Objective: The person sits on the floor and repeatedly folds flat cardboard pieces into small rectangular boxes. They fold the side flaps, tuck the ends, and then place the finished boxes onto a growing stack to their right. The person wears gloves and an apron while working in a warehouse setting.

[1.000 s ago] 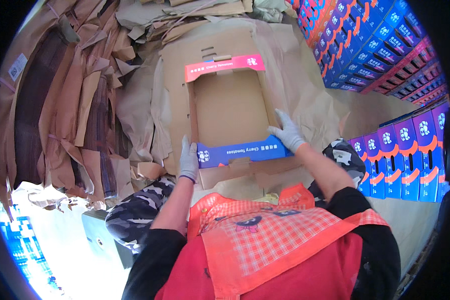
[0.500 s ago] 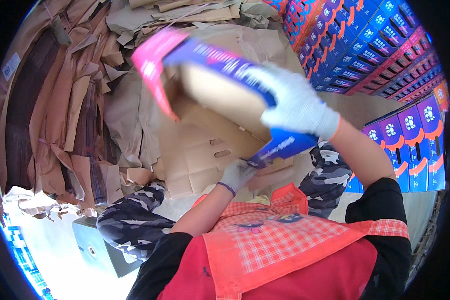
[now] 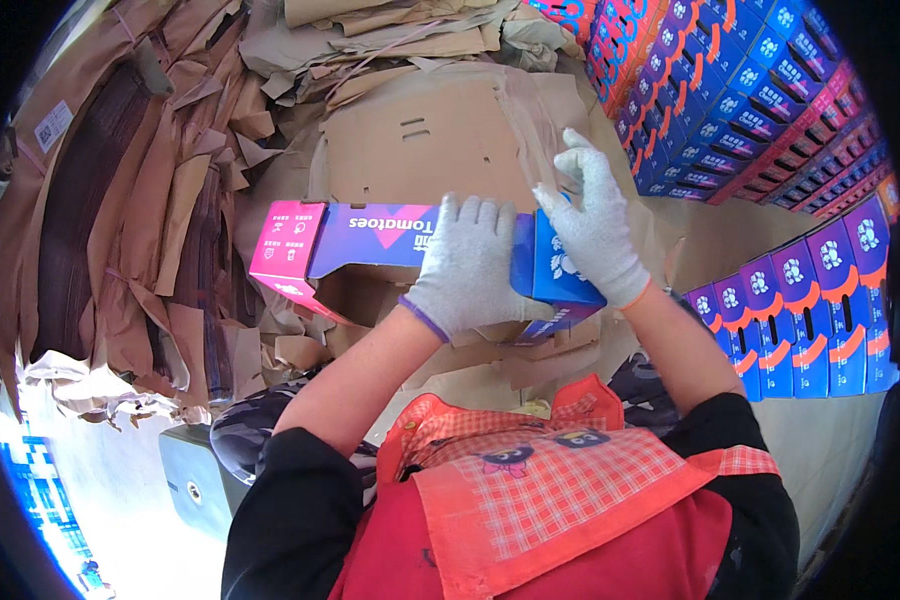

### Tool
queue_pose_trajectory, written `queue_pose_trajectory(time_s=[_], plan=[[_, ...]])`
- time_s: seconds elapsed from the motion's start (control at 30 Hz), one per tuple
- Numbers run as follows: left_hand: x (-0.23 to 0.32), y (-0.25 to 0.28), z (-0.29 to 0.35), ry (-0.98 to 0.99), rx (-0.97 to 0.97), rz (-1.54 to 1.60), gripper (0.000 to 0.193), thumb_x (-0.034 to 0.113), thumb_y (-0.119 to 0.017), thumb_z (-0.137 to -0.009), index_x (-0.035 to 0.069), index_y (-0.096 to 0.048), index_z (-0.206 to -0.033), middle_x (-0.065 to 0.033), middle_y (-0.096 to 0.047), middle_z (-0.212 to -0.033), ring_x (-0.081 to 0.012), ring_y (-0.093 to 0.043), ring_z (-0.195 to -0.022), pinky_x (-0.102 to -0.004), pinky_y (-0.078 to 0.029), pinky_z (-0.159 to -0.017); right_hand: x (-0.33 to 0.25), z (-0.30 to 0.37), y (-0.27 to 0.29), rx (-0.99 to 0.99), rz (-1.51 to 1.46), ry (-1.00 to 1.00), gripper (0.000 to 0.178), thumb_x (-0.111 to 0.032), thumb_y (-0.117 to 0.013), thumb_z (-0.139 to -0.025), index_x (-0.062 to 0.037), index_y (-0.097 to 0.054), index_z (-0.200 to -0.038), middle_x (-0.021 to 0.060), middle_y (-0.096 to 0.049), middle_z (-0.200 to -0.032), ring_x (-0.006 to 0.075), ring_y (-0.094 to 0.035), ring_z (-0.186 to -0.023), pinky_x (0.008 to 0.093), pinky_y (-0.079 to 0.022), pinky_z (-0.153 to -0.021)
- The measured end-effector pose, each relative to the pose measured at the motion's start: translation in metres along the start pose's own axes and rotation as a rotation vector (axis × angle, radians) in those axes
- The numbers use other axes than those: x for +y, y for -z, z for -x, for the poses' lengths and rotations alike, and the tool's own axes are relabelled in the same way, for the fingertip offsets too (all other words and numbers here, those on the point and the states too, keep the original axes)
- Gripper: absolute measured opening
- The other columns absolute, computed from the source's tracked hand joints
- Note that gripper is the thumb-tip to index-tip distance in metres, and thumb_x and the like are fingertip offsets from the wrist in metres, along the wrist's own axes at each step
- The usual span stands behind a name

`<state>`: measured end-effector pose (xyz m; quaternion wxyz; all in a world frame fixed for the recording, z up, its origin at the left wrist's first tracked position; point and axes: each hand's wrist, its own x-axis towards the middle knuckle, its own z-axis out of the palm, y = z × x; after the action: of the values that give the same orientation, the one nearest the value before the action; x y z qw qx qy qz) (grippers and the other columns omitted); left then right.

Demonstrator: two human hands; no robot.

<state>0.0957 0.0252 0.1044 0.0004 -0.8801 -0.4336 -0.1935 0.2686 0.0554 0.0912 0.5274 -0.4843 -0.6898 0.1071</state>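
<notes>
I hold a blue and pink cardboard box up in front of me, turned on its side with its long printed wall toward me and its brown inside facing down. My left hand, in a grey knit glove, grips the blue wall from the front. My right hand, gloved the same way, holds the box's blue right end with fingers spread. Below my arms I see my red checked apron.
Flat brown cardboard sheets lie behind the box. More torn brown cardboard is heaped at the left. Stacks of folded blue and pink boxes rise at the upper right and along the right. A grey metal box sits at lower left.
The box lay open-side up on the cardboard a second ago. I lifted and turned it, and it now stands on its side with both hands shifted onto its right half.
</notes>
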Motion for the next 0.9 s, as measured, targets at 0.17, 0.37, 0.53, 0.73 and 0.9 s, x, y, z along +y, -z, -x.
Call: queue_pose_trajectory(time_s=[0.17, 0.37, 0.53, 0.73, 0.9], plan=[[-0.019, -0.01, -0.008, -0.034, -0.09, 0.047, 0.092, 0.072, -0.077, -0.049, -0.001, -0.06, -0.102, -0.0171, -0.061, -0.095, -0.0332, -0.059, -0.095, -0.0408, -0.041, -0.093, 0.008, -0.013, 0.038, -0.443, 0.346, 0.132, 0.022, -0.025, -0.062, -0.089, -0.0052, -0.064, -0.096, 0.0153, -0.066, -0.079, 0.0336, -0.066, -0.074, 0.0405, -0.051, -0.065], [-0.024, -0.015, -0.005, -0.054, -0.031, 0.1, 0.088, 0.072, -0.076, -0.049, 0.0, -0.06, -0.098, -0.0158, -0.06, -0.09, -0.0318, -0.059, -0.091, -0.0394, -0.04, -0.093, 0.016, -0.042, 0.015, -0.758, 0.703, 0.408, 0.03, -0.031, -0.055, -0.09, -0.0081, -0.061, -0.072, 0.016, -0.063, -0.066, 0.0344, -0.064, -0.064, 0.0463, -0.049, -0.057], [-0.018, -0.02, 0.003, -0.008, 0.036, 0.129, 0.093, 0.067, -0.081, -0.048, 0.0, -0.057, -0.108, -0.017, -0.061, -0.098, -0.0341, -0.059, -0.094, -0.0434, -0.042, -0.093, 0.035, -0.043, -0.031, -0.735, 0.579, 0.231, 0.023, -0.027, -0.054, -0.089, -0.0083, -0.063, -0.08, 0.0168, -0.064, -0.074, 0.0356, -0.064, -0.073, 0.0475, -0.049, -0.065], [-0.032, -0.02, 0.004, 0.252, 0.332, 0.943, 0.079, 0.044, -0.072, -0.081, -0.006, -0.044, -0.135, -0.0191, -0.059, -0.124, -0.0311, -0.057, -0.117, -0.0404, -0.041, -0.104, 0.011, -0.042, -0.033, -0.635, 0.287, -0.123, 0.041, -0.046, -0.057, -0.087, -0.0072, -0.068, -0.097, 0.0162, -0.069, -0.098, 0.0348, -0.065, -0.091, 0.0431, -0.052, -0.082], [-0.061, -0.017, 0.031, 0.24, 0.409, 1.182, 0.053, 0.018, -0.06, -0.093, -0.001, -0.045, -0.14, -0.0215, -0.053, -0.135, -0.0329, -0.056, -0.12, -0.0417, -0.038, -0.108, -0.041, -0.008, -0.036, -0.849, 0.389, 0.24, 0.057, -0.037, -0.07, -0.073, -0.004, -0.061, -0.118, 0.018, -0.067, -0.109, 0.032, -0.065, -0.101, 0.0396, -0.051, -0.087]])
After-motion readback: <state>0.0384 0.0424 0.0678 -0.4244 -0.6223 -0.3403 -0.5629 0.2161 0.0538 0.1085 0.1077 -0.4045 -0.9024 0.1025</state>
